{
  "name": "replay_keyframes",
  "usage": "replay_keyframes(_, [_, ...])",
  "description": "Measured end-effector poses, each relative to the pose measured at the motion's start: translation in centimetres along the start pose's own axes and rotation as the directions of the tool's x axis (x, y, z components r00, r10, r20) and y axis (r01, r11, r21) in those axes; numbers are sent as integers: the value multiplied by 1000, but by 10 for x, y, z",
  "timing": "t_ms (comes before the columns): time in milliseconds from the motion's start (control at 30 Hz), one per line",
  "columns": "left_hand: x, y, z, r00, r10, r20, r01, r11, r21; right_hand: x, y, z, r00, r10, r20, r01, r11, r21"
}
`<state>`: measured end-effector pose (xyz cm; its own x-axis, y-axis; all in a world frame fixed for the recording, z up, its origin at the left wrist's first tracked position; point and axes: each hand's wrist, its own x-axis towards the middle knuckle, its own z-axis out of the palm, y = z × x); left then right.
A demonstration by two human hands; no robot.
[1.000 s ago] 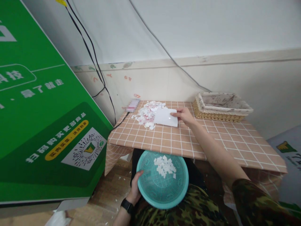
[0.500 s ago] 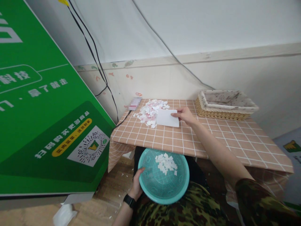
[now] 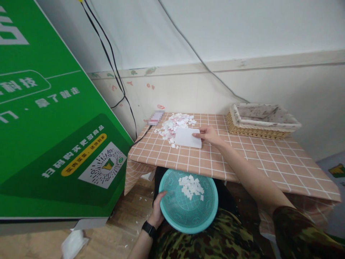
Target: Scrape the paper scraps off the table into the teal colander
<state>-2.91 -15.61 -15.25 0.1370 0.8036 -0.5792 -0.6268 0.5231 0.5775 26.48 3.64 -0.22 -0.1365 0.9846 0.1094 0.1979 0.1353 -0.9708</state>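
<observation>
My right hand [image 3: 208, 135] pinches the right edge of a flat white card [image 3: 187, 138], thumb on top. The card rests low over the table at the front right of a pile of white and pinkish paper scraps [image 3: 172, 126]. With my left hand [image 3: 159, 208] I grip the left rim of a round turquoise plastic colander [image 3: 188, 226], which sits on my lap below the table edge. Inside the colander lies a small heap of white paper scraps [image 3: 191, 187].
The table wears a brown checked cloth [image 3: 207, 162]. A lined wicker basket [image 3: 261, 122] stands at its back right, and a pixelated flat object [image 3: 156, 117] at the back left. A green printed panel [image 3: 67, 144] rises on the left. A white plastic bag [image 3: 74, 244] lies on the floor.
My right hand has drawn the card slightly left and toward me along the front of the scrap pile. My left hand and the colander stay in place. The view has shifted a little.
</observation>
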Motion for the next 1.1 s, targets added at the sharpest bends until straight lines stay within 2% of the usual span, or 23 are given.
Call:
replay_keyframes(167, [-4, 6, 5, 997, 13, -77, -15, 999, -38, -5, -5, 11, 997, -49, -60, 48, 998, -29])
replay_keyframes(300, [-5, 8, 6, 997, 1, -82, -6, 999, -54, -9, -9, 16, 983, -167, -82, 151, 973, -174])
replay_keyframes(467, [-7, 8, 8, 997, -7, -81, 3, 999, -44, -11, -12, 25, 961, -227, -160, 184, 952, -245])
replay_keyframes(633, [-6, 8, 9, 998, 16, -66, -19, 999, -38, -10, -14, 38, 970, -229, -82, 208, 955, -212])
replay_keyframes(833, [-6, 7, 9, 997, 13, -81, -14, 1000, -21, -10, -16, 41, 981, -192, -34, 181, 962, -206])
replay_keyframes(1100, [-1, 4, 1, 1000, -5, -6, 5, 999, -47, -6, -16, 47, 978, -206, 38, 210, 955, -210])
